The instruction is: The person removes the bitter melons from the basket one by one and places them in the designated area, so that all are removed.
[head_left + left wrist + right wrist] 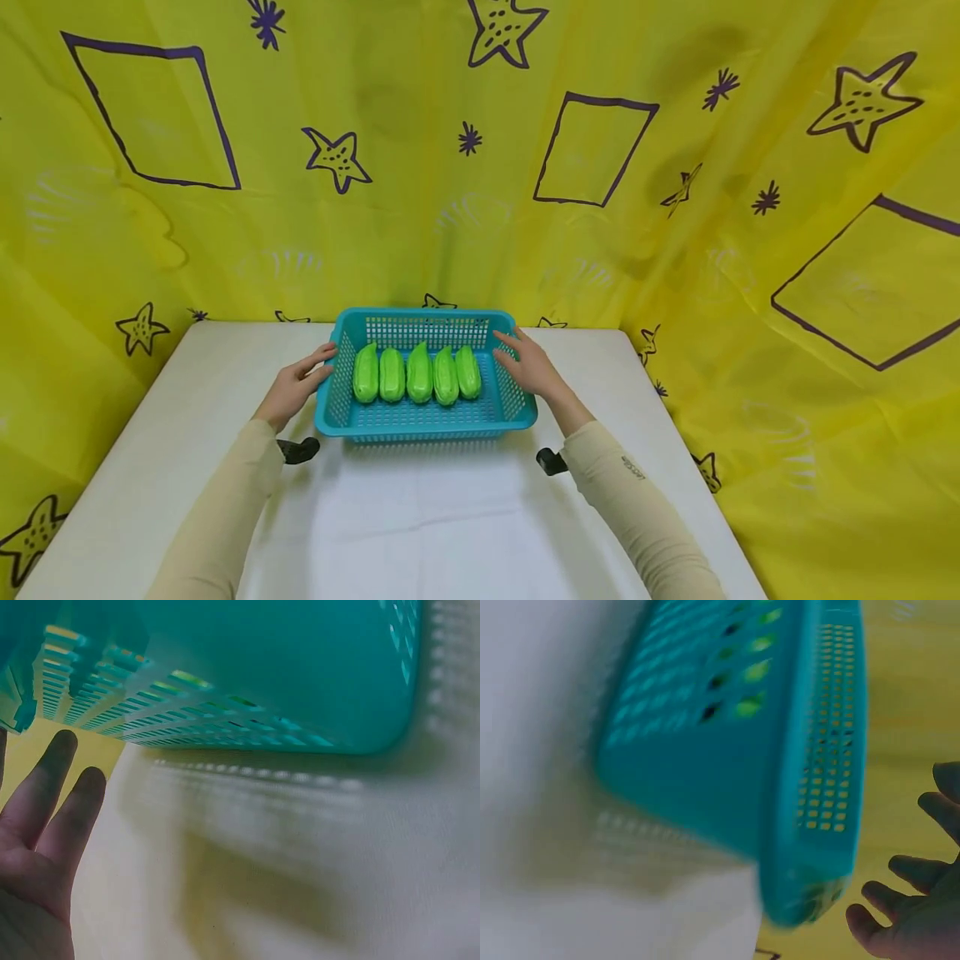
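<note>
A turquoise plastic basket [420, 429] with perforated walls stands on the white table in the head view. Inside it, several bright green, elongated, ridged vegetable-like pieces [418, 375] lie side by side in a row. At the basket's left rim is my left hand [292, 387]; the left wrist view shows its straight fingers [86, 799] beside the perforated wall. My right hand [531, 367] reaches over the right rim with its fingers spread. Seen from the right wrist, those fingers [919, 874] are apart from the basket [690, 795] and hold nothing.
The white table [427, 533] ends at a yellow curtain [420, 242] printed with stars and frames, close behind the basket and along both sides. A black wrist-worn piece shows at the left wrist [300, 451] and another at the right wrist [551, 461].
</note>
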Motion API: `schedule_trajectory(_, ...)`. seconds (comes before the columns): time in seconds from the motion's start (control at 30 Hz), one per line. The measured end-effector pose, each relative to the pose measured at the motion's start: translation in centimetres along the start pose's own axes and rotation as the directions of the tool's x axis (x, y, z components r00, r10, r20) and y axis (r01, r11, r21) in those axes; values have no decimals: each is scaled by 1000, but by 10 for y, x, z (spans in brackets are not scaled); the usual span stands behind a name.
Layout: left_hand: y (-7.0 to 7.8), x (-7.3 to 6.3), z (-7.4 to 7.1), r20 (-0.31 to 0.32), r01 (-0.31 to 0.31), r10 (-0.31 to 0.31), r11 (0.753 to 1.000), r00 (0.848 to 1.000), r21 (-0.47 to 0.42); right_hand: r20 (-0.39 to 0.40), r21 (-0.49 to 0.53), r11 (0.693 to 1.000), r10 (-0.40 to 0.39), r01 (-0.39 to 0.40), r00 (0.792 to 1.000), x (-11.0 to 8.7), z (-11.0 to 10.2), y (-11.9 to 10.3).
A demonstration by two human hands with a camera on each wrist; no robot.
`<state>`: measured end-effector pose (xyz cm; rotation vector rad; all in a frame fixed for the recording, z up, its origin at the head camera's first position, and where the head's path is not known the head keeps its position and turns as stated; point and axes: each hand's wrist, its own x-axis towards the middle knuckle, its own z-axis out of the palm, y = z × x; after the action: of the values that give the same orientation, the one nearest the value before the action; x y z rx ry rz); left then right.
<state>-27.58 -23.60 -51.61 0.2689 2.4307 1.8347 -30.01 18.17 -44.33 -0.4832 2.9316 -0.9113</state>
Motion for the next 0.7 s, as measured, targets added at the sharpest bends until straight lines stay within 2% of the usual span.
schedule_trajectory(0.1,-1,1,1,1,18,-18,1000,1000,-14,6,195,979,63,-63,998,5,-3,-9)
schedule_trajectory(0.27,-2,3,1,12,33,-32,998,999,-49,30,420,891,175,-172,984,17,-3,-20)
schedule_trajectory(0.43,-1,0,2,17,38,-37,995,999,-93,49,525,822,231,-221,972,34,5,-22)
schedule_trajectory(0.53,0,-1,2,17,38,-36,994,999,-107,107,563,786,237,-255,966,42,10,-21)
schedule_trajectory(0.63,0,-2,3,21,36,-34,993,999,-114,184,571,766,231,-295,955,48,14,-18)
schedule_trajectory(0.7,-1,-2,3,20,35,-33,992,999,-119,217,565,764,228,-312,949,52,16,-16)
